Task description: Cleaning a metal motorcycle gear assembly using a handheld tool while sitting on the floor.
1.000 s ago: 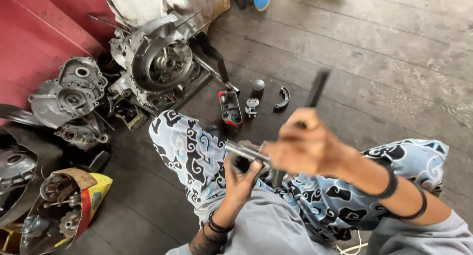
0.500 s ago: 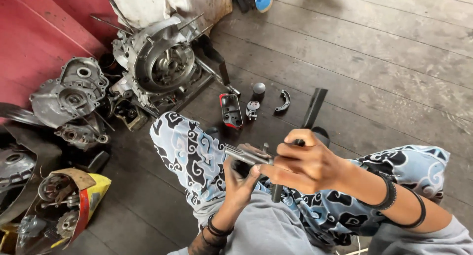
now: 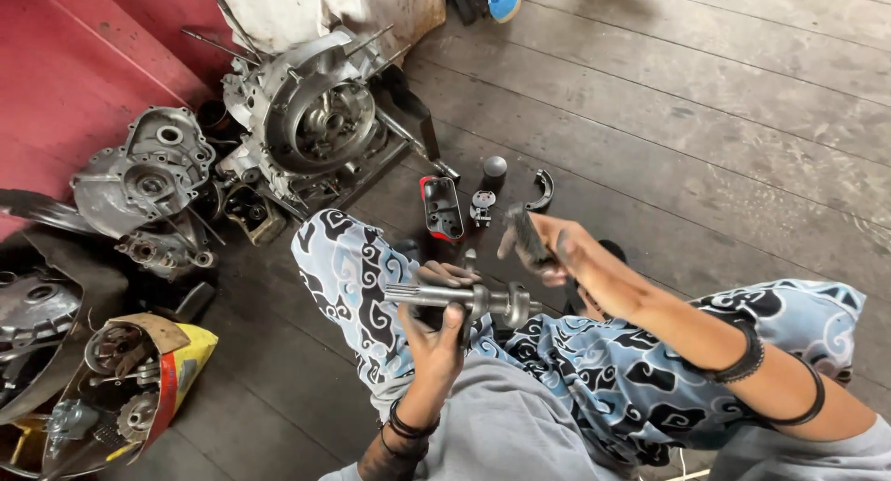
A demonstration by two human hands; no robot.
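Above grey floorboards (image 3: 705, 119), left hand (image 3: 436, 328) clasps a splined shaft (image 3: 464, 298); right hand's (image 3: 548, 249) grip encloses a dark tool (image 3: 525, 235).

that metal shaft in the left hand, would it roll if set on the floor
Probably: the metal shaft looks round along most of its length, so it could roll on the plank floor. Its wider collar may make it curve. It looks solid steel, likely heavy and stiff in the left hand.

1. Metal shaft (image 3: 464, 298): grey, splined at its left end, collar at its right; lies roughly horizontal above the lap.
2. Dark tool (image 3: 527, 237): slim, blurred, tilted, just above the shaft's right end.
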